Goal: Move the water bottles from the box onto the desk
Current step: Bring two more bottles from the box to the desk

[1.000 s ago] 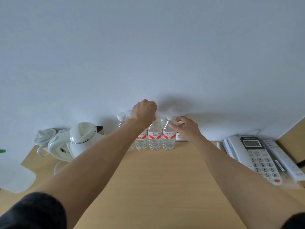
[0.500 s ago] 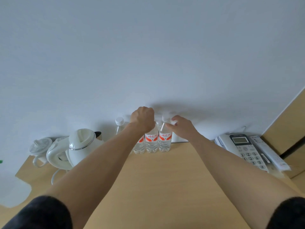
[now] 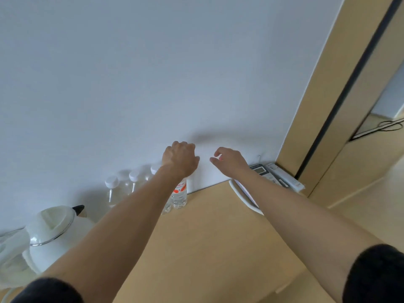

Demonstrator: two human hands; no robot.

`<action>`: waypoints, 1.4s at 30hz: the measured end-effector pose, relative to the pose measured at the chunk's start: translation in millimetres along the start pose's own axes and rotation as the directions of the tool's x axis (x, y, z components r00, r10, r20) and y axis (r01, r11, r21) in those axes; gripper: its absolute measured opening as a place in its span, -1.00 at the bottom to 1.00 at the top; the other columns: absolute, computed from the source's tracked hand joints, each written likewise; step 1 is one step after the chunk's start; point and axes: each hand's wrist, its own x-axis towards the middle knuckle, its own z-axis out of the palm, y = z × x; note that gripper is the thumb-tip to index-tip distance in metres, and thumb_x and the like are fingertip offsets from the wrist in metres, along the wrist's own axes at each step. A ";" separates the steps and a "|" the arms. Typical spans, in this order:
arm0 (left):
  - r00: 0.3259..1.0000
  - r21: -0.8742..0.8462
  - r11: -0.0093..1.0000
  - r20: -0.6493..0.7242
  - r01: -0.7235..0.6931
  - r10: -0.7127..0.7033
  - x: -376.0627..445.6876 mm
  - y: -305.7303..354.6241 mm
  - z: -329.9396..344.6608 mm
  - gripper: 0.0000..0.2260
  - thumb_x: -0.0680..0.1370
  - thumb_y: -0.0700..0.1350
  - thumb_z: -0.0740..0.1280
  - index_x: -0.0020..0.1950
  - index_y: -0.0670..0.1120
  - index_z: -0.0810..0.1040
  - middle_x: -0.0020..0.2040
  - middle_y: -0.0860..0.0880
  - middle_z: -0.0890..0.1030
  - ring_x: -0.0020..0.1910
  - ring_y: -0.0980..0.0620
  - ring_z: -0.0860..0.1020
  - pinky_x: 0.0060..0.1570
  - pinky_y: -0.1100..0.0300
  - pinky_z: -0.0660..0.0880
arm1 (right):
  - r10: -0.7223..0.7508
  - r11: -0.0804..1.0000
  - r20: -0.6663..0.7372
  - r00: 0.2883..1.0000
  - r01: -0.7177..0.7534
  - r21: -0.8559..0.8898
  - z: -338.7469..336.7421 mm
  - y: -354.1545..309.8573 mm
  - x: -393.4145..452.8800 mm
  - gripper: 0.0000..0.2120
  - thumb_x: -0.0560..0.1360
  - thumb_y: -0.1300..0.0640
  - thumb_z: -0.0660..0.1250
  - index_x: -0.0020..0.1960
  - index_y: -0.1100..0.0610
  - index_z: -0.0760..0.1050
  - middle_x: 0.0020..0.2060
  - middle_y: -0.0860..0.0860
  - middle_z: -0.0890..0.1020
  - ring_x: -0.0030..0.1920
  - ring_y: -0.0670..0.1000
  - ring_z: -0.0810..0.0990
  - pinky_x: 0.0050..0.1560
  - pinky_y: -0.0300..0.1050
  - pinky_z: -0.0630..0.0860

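Plastic bottles (image 3: 140,184) crowd the wall on the desk (image 3: 214,232); your left hand (image 3: 180,159) seems clamped on the end bottle's cap, your right hand (image 3: 229,160) loosely curled, empty. Jerk away and the row topples.

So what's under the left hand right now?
The left hand sits over the top of a labelled bottle standing on the desk. Its lower body shows; its cap is covered by the hand, so the grip itself can't be seen.
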 end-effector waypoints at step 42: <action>0.453 -0.111 0.526 0.382 -0.843 0.806 -149.3 723.4 52.5 -0.48 0.65 0.20 0.07 0.60 0.12 0.18 0.61 -0.03 0.23 0.55 -0.14 0.24 0.48 -0.07 0.19 | 0.876 0.418 -0.247 0.414 -0.908 -0.041 -320.1 513.2 -462.7 -0.30 0.56 -0.33 0.23 0.60 -0.12 0.13 0.51 0.10 0.35 0.50 0.19 0.33 0.46 0.13 0.31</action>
